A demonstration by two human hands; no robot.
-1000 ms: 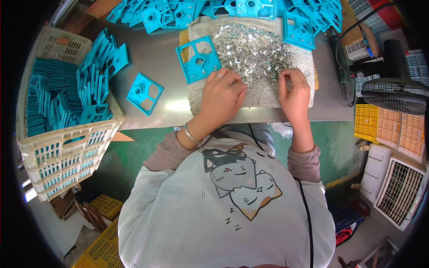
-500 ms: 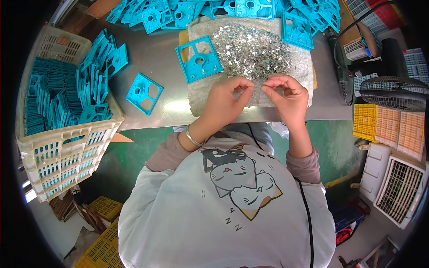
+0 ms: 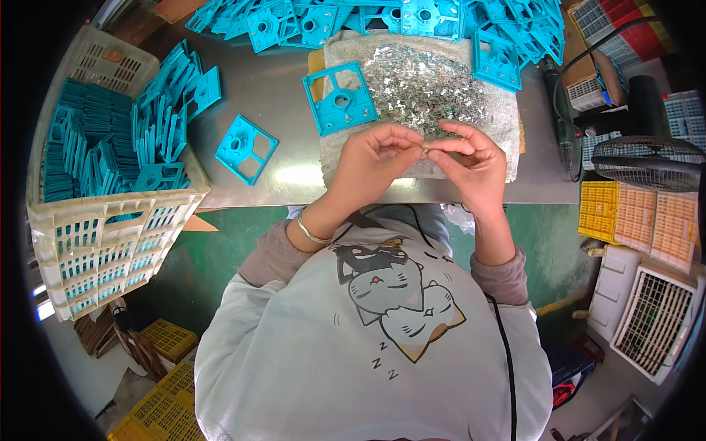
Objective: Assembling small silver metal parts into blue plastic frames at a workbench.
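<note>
My left hand [image 3: 373,159] and my right hand [image 3: 474,158] meet at the fingertips over the front of a grey cloth [image 3: 334,156]. Pinched between them is a tiny metal piece [image 3: 424,151], mostly covered by the fingers, so its exact kind cannot be made out. Just beyond lies a spread pile of small silvery metal pieces [image 3: 430,84]. Left of the pile, partly on the cloth, rests a teal plastic frame [image 3: 334,109] with a round hole and small studs. Another teal frame [image 3: 237,148] lies apart on the bare metal table.
Many teal frames [image 3: 309,26] are heaped along the far side. A white crate [image 3: 121,228] full of them stands at the left. On the right are a dark corded tool [image 3: 562,128], a black fan [image 3: 647,158] and yellow crates [image 3: 599,209].
My hands were slightly apart and have come together, fingertips touching around the tiny metal piece. The whole view has shifted a little; the frames and pile look undisturbed.
</note>
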